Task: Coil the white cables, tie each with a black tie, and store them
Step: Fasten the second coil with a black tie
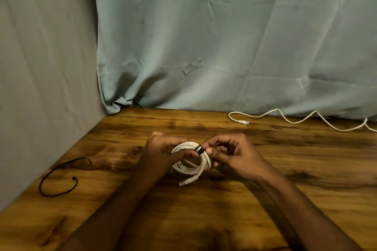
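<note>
- A thin black tie (59, 177) is seen lying loose on the left part of the wooden counter (306, 169), bent into an open arc with its gap turned toward the right; it is placed near the counter's left edge, where a grey cloth (40, 67) hangs.
- The coiled white cable (201, 164) is held above the middle of the counter, wound into several rough rings that are stacked together; a clear plug end (186, 182) is seen sticking out below the coil, pointed down and to the left.
- The left hand (163, 149) is closed around the left side of the coil, its grip curled with the thumb laid across the strands.
- A black band (199, 149) is wrapped around the upper right of the coil, set crosswise to the strands.
- The right hand (230, 153) is pinched just beside this band, thumb and forefinger pressed together at it; whether a loose end of the band is held cannot be told.
- Bare wood is left open in front of the hands and on both sides.
- A second white cable (293, 121) is stretched uncoiled along the far right edge of the counter, running left to right in loose waves beneath the pale blue curtain (224, 36), its plug (244, 122) pointed right.
</note>
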Available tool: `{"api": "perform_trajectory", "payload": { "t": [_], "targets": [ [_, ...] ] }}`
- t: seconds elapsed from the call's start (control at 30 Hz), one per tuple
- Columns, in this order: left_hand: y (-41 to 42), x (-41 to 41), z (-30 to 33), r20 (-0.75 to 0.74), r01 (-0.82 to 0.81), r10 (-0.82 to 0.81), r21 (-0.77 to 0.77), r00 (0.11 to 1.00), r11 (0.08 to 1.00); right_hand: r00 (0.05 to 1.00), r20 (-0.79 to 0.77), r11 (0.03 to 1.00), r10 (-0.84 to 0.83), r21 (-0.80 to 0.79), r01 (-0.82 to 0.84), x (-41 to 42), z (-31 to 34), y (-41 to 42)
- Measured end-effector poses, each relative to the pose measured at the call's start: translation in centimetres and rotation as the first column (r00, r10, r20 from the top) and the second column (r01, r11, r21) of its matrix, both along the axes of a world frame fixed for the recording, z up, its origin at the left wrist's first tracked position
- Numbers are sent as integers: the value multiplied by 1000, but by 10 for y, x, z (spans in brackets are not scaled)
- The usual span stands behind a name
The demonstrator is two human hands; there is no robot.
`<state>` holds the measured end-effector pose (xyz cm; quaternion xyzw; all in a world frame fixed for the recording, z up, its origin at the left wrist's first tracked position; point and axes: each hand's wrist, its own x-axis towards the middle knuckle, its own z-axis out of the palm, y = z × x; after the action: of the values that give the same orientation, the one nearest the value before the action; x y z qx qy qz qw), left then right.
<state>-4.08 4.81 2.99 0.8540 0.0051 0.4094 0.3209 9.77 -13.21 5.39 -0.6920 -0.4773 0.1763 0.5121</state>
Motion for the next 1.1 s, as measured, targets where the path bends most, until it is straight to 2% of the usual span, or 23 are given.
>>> {"api": "perform_trajectory", "payload": {
  "t": [0.1, 0.2, 0.27, 0.4, 0.5, 0.67, 0.83, 1.0, 1.03, 1.1],
  "targets": [
    [-6, 2, 3, -30, 111, -121, -227, 992, 968, 995, -99, 1000, -2, -12, 1, 1, -2, 0],
    [-5, 3, 0, -26, 138, -153, -296, 988, 945, 987, -160, 999, 24, -18, -27, 2, -8, 3],
    [-1, 5, -4, -53, 133, -147, -208, 988, 969, 975, -216, 999, 53, -2, -54, 0, -11, 5],
    [3, 5, -11, -104, 24, -9, 142, 995, 990, 978, -210, 999, 1, -47, -11, -2, -13, 7],
    [1, 5, -12, -115, -41, 73, 258, 991, 965, 974, -225, 999, -20, -45, 10, -4, -14, 10],
    [8, 9, -20, -240, -44, 114, 281, 964, 959, 955, -291, 998, -60, -47, 48, -4, -17, 13],
    [5, 7, -18, -202, -16, 74, 275, 977, 961, 911, -412, 999, -10, -45, -10, -4, -18, 11],
    [0, 3, -14, -58, -23, 35, 203, 998, 979, 790, -594, 986, 151, 32, -164, -6, -17, 9],
    [-2, 3, -11, -7, -22, 24, 198, 1000, 980, 782, -603, 985, 157, 39, -168, -7, -18, 10],
    [-3, 5, -9, 85, -45, 33, 140, 996, 989, 798, -599, 997, 75, 36, -66, -10, -17, 16]
  ]
}}
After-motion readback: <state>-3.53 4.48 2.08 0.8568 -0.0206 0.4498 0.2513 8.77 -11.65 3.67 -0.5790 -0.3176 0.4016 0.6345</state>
